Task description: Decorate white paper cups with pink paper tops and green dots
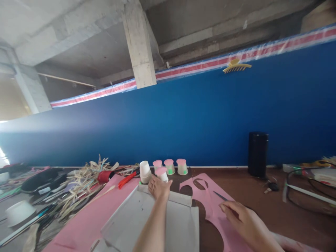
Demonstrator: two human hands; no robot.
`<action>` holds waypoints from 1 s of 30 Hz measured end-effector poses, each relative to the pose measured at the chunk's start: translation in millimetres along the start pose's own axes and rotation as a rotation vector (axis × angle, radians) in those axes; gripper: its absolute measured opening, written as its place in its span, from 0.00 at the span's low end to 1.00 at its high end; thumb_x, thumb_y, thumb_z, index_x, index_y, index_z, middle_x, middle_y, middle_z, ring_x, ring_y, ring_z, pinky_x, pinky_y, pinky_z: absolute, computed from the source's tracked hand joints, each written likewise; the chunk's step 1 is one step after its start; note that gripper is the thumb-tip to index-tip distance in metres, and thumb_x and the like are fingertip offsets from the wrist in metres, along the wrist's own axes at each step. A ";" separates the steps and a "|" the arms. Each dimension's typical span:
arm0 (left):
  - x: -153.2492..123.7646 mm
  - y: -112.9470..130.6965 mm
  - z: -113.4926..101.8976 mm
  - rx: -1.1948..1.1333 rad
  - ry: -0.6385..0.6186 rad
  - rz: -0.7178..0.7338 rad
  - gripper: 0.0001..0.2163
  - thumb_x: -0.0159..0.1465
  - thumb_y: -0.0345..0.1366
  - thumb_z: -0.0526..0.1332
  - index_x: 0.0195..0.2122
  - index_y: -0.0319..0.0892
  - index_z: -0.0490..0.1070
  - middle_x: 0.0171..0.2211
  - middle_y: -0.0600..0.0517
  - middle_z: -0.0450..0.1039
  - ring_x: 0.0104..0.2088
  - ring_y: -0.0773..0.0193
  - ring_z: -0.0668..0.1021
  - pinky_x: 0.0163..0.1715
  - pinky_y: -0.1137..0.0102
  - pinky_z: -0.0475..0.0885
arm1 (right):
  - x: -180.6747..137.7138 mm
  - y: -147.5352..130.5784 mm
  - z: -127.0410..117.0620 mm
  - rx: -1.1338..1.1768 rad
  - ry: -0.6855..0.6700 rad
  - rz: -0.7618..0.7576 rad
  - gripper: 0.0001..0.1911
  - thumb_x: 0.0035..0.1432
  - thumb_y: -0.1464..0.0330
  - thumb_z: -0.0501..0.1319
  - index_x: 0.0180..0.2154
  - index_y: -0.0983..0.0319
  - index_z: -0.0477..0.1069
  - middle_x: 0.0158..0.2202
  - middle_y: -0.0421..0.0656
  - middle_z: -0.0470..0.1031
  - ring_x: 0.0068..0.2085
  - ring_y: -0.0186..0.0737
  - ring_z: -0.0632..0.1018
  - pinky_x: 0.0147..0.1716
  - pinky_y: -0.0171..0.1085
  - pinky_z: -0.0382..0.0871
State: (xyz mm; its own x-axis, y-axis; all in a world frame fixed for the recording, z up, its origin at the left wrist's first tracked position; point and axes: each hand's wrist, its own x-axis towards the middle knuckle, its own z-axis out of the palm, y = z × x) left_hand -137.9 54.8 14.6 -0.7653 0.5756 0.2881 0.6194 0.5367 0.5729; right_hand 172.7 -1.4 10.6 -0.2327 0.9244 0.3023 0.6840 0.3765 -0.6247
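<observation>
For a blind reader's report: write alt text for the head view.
The left hand holds a pink-topped paper cup near three more cups by a blue wall. The right hand rests on pink paper with cut-outs, touching a thin tool. Grey cardboard lies between.

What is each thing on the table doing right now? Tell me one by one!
Left hand: stretched forward, fingers closed around a pink-topped cup.
Pink-topped cup: upside down, held.
Three pink-topped cups: upside down, standing in a row by the wall.
White cups: stacked, tilted.
Right hand: resting on the pink sheet, holding a thin tool.
Pink sheet: flat, with round holes cut out.
Black canister: upright, lid on.
Cardboard tray: lying flat.
</observation>
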 end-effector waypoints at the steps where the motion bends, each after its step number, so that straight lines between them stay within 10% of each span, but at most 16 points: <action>1: -0.5 -4.8 -0.7 -0.003 -0.017 0.016 0.44 0.49 0.47 0.67 0.63 0.34 0.49 0.61 0.34 0.61 0.64 0.46 0.59 0.62 0.59 0.50 | -0.4 -1.5 -0.6 -0.001 -0.005 -0.003 0.16 0.60 0.58 0.51 0.36 0.53 0.77 0.40 0.42 0.82 0.41 0.47 0.80 0.42 0.40 0.70; 30: 16.4 -19.0 -1.4 0.019 -0.114 0.151 0.34 0.56 0.37 0.62 0.62 0.35 0.53 0.55 0.38 0.71 0.59 0.51 0.69 0.62 0.61 0.51 | -8.3 -19.6 -2.8 -0.077 -0.104 -0.073 0.17 0.60 0.63 0.50 0.36 0.54 0.78 0.38 0.42 0.82 0.39 0.45 0.81 0.39 0.37 0.71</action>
State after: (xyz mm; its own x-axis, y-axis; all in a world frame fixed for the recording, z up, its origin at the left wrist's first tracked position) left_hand -162.5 53.3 9.6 -0.6388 0.7163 0.2806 0.7300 0.4493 0.5150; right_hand 163.1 -16.6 22.3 -0.3516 0.8974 0.2666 0.7127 0.4413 -0.5453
